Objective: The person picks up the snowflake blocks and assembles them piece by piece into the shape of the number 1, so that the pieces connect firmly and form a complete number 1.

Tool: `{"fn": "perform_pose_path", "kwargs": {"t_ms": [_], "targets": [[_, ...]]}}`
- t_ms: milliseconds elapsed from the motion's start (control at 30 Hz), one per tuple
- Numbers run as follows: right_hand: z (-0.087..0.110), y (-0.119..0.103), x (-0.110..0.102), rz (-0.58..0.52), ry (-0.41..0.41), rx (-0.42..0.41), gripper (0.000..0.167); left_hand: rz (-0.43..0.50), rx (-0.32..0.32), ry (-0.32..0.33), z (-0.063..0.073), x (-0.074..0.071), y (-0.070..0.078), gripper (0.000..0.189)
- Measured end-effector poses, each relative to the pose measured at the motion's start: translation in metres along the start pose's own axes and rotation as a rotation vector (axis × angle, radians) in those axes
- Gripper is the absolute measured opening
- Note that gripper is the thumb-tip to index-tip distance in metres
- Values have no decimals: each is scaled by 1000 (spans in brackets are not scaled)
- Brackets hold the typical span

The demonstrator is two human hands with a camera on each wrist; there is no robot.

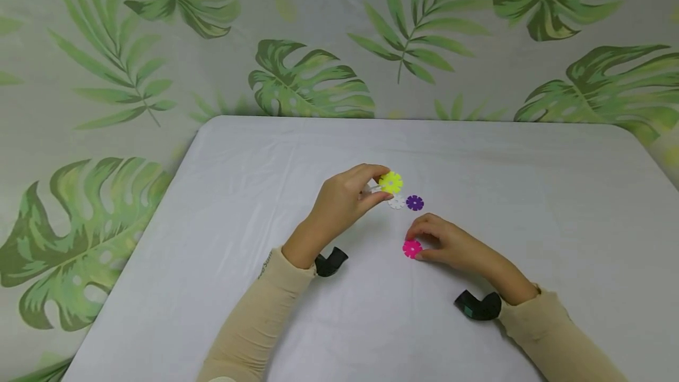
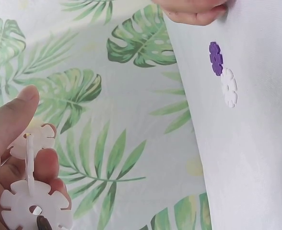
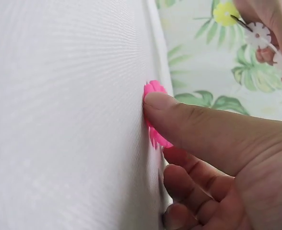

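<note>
My left hand [image 1: 345,196] is raised over the table, gripping a chain of notched plastic snowflake discs slotted together. A yellow disc [image 1: 392,177] sits at its far end, with white discs [image 2: 18,196] along the rest. Lower and to the right, my right hand [image 1: 451,241] pinches a pink snowflake disc [image 3: 154,87] at the tabletop, the thumb lying over its edge. Two loose discs lie side by side on the cloth beyond the pink one: a purple disc [image 1: 419,204] and a white disc [image 2: 230,91], the latter partly behind the left thumb in the head view.
A white cloth covers the table [image 1: 212,193], whose far edge meets a leaf-patterned backdrop [image 1: 307,84]. Black wrist cameras stick out from the left sleeve [image 1: 249,317] and the right sleeve [image 1: 551,329], low over the cloth.
</note>
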State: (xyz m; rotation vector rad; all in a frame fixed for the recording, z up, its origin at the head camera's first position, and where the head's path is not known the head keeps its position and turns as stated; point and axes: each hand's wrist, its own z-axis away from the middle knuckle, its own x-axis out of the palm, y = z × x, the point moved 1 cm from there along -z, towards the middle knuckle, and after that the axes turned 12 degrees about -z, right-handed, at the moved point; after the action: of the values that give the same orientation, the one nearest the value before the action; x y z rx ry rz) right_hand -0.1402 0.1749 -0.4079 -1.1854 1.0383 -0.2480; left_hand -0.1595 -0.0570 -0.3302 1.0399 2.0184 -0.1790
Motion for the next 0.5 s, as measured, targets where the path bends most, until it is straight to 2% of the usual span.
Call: {"fn": "perform_pose_path", "kwargs": {"t_ms": [100,267,500], "targets": [[1,-2,0,-14,-2,29,27,2,2,-1,0,0,0,37],[1,-6,-5,-47,2,30,19,6,4,-2,0,0,1,37],[-1,-21,-21,-27,120,47,20,6,-2,-12,0,1,0,37]]}}
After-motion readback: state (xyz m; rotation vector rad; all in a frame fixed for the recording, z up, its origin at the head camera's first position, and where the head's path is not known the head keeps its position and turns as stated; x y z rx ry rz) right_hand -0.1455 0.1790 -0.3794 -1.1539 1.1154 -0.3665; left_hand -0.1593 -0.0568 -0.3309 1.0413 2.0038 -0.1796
